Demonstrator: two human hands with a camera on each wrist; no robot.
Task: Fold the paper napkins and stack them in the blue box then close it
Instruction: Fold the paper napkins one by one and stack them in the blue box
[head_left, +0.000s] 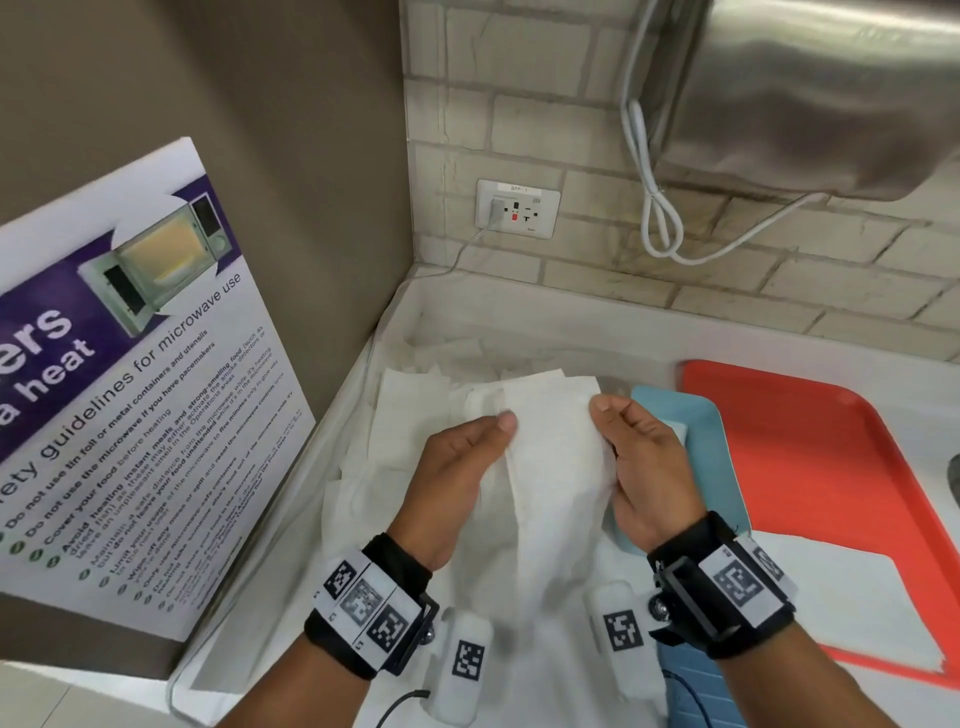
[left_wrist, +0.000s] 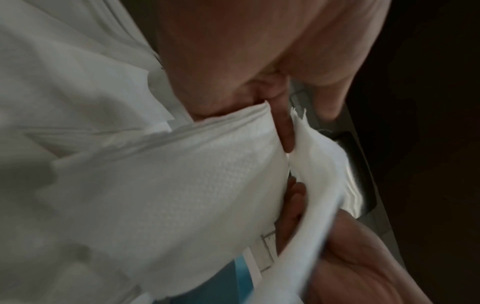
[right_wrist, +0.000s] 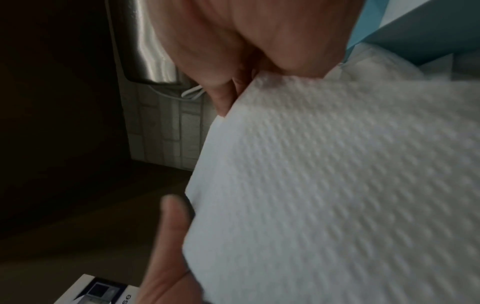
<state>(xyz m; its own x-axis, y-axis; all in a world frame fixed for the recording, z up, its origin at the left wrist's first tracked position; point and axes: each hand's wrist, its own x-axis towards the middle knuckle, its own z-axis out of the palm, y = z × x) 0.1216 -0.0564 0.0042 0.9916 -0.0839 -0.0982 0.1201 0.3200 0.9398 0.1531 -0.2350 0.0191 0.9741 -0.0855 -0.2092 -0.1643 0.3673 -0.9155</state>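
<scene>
A white paper napkin (head_left: 553, 467) hangs lengthwise between my two hands above the counter. My left hand (head_left: 467, 457) pinches its left edge, thumb on top. At the right edge my right hand (head_left: 639, 462) pinches it the same way. The embossed napkin (right_wrist: 337, 185) fills the right wrist view, and the napkin (left_wrist: 168, 195) drapes across the left wrist view. Several loose white napkins (head_left: 415, 415) lie in a heap on the counter under and behind the hands. The blue box (head_left: 711, 447) lies just right of my right hand, mostly hidden by it.
A red tray (head_left: 810, 478) lies on the white counter to the right. A microwave poster (head_left: 130, 389) leans on the left wall. A wall socket (head_left: 517, 208) with white cables (head_left: 660, 218) and a steel appliance (head_left: 831, 93) sit at the back.
</scene>
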